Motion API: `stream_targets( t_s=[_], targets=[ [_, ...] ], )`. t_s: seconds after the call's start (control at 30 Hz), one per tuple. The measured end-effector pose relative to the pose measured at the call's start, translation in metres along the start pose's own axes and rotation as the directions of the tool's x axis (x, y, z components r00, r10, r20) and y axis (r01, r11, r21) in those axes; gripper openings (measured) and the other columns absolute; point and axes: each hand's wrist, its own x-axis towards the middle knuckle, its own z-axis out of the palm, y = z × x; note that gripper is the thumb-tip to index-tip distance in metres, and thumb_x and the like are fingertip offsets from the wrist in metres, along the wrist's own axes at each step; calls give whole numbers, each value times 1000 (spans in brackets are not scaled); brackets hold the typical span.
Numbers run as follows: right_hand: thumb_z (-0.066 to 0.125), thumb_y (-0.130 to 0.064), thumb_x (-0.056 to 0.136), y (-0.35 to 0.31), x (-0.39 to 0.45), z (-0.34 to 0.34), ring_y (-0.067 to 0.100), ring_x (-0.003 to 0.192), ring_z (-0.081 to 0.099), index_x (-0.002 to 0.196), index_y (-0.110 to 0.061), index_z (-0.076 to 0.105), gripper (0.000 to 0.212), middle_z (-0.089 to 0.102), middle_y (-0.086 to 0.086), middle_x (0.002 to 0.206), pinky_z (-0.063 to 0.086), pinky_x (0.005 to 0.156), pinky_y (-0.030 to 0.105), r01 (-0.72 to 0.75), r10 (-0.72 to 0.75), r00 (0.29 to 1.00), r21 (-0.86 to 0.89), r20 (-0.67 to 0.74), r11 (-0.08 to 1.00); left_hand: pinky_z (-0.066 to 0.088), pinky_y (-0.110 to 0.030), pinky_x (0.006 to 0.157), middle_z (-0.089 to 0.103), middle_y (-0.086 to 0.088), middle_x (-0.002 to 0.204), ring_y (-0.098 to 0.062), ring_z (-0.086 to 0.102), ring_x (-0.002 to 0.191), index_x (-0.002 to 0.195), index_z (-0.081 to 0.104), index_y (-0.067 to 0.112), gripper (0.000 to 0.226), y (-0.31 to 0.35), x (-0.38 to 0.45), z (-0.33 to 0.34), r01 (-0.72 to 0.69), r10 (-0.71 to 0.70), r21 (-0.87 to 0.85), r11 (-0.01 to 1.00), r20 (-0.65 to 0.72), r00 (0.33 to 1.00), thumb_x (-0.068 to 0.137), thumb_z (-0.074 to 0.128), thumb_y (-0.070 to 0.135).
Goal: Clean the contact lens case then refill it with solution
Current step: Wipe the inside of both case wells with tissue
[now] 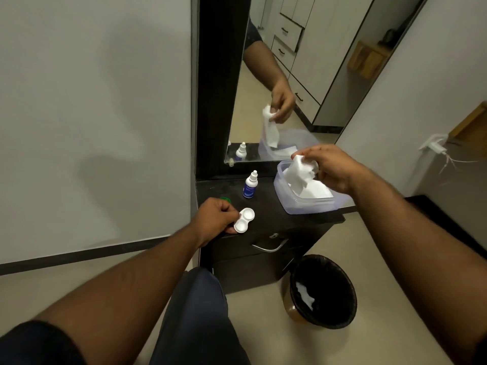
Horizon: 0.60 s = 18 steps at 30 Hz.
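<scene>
My left hand (214,218) pinches the white contact lens case (244,220) at its left edge, over the front left of the dark cabinet top (268,201). Both wells of the case face up without caps. My right hand (333,168) grips a white tissue (300,171) and holds it above the clear plastic tissue box (303,205). The small solution bottle (249,185), white with a blue label, stands upright between my hands, capped. A green cap (225,199) peeks out behind my left hand.
A mirror (290,75) rises behind the cabinet and reflects my right hand. A drawer with a metal handle (268,247) is below the top. A bin with a black liner (322,291) stands on the floor at the right, with white tissue inside.
</scene>
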Motion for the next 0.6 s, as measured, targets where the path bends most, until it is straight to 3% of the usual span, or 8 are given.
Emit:
stream_targets(
  t_s=[0.13,0.3,0.4,0.5,0.6],
  targets=[
    [55,-6,87,4,-36,32,23,88,60,86,-3,70,15,66,11,95,53,65,29,77,-55,994,235,-99,969,60,-27,63,66,-18,77,-18,67,64,79,65,-7,9,4,-11,-4,10,-9,-83,996,15,1000,85,61,-3],
    [44,-7,91,31,-59,76,23,104,59,88,-9,64,20,69,7,105,48,89,39,150,-84,983,455,-163,878,59,-29,65,62,-17,77,-20,65,66,79,63,-8,7,4,-18,-7,24,-24,-141,990,1,1000,85,61,-5],
    [45,-8,91,46,-65,105,29,97,63,85,-14,61,18,69,10,90,49,84,39,142,-18,977,591,-212,794,60,-26,63,62,-19,82,-18,64,67,89,63,-15,12,3,-22,-9,17,-20,-147,989,-17,1000,85,61,-3],
    [56,-9,89,65,-62,132,22,85,58,88,-22,62,14,62,6,93,50,70,32,86,113,940,543,-322,835,60,-28,67,62,-20,83,-19,64,69,88,63,-13,11,0,-21,-9,29,-33,-157,987,-19,999,86,61,-2],
    [66,-11,85,76,-62,149,21,77,57,82,-19,56,13,60,7,86,49,61,31,48,127,927,446,-354,894,59,-22,60,61,-18,79,-18,63,68,79,62,-6,9,-1,-19,-8,37,-38,-199,979,-3,999,87,59,-4]
  ],
)
